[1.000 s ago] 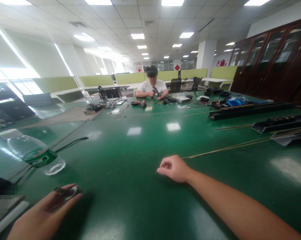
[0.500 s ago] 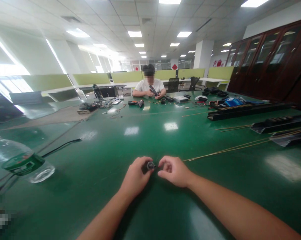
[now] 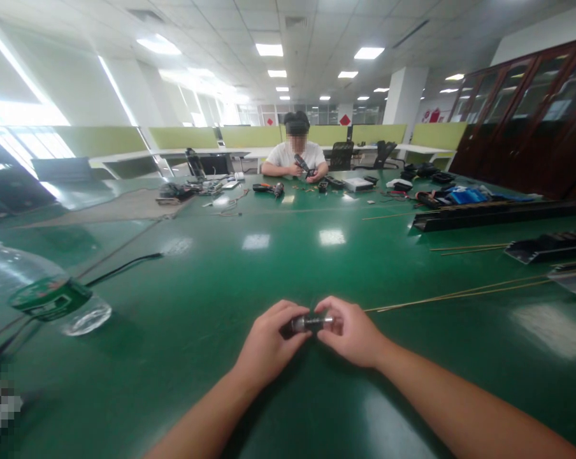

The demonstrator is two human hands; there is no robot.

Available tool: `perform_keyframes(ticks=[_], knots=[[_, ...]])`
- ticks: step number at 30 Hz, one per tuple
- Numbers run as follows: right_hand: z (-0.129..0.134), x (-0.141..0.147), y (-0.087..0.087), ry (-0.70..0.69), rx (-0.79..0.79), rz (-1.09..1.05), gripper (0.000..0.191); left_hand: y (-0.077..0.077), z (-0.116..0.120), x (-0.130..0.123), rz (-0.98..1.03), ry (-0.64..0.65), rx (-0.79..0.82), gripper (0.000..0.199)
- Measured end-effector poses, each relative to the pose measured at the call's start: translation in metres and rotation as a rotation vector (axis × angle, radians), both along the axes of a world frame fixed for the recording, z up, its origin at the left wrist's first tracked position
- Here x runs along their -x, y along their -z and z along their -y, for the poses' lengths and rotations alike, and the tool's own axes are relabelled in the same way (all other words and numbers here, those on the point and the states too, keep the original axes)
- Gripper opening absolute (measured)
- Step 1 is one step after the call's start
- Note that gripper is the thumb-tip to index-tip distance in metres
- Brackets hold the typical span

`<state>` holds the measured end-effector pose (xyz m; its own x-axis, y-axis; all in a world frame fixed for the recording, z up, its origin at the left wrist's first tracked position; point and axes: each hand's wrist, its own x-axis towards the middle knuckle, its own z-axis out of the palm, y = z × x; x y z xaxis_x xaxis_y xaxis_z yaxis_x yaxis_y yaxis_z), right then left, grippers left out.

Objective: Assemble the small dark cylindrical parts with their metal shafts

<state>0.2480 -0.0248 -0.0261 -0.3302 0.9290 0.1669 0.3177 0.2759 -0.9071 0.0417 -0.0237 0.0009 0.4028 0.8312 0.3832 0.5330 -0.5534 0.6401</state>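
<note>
Near the middle of the green surface [image 3: 211,255], a small dark cylindrical piece with a silvery end [image 3: 311,322] lies crosswise between the two hands. The left hand [image 3: 271,344] holds its darker end, thumb on the near side and fingers on the far side. The right hand [image 3: 352,331] is curled loosely around the silvery end at the right; whether its fingertips press on the metal cannot be told. Any marking on the piece is too small to read.

At the left is a clear plastic bottle [image 3: 88,317] with a green label [image 3: 53,298]; the label carries a pale block of print, too blurred to make out. A black cable [image 3: 123,269] runs just beside it on the far side. To the right of the right hand, thin brass-coloured rods [image 3: 455,297] stretch toward the right edge, and beyond them lie long black channels [image 3: 498,217], with a bright blue item [image 3: 467,194] farther off.

At the far side, a person in a white shirt [image 3: 278,156] handles a dark tool [image 3: 301,164]. An orange-and-black tool [image 3: 269,189] lies near that person, to the left. A red diamond-shaped sign [image 3: 345,120] shows in the background, its writing illegible.
</note>
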Motion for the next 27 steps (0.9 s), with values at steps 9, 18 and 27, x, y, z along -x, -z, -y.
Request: perform_keyframes(ticks=[9,18,27], knots=[[0.0028,-0.0009,-0.0050,0.010,-0.024,0.028,0.029,-0.0006,0.0022,-0.0024,0.007,-0.054,-0.003,0.019],[0.0029,0.0008,-0.0085,-0.013,-0.060,0.019,0.021,-0.0025,0.0026,-0.0045,0.029,-0.039,0.006,0.016],[0.0015,0.0011,-0.0096,-0.011,-0.041,-0.019,0.016,0.0023,0.0025,-0.0055,0.047,-0.057,0.007,0.014]])
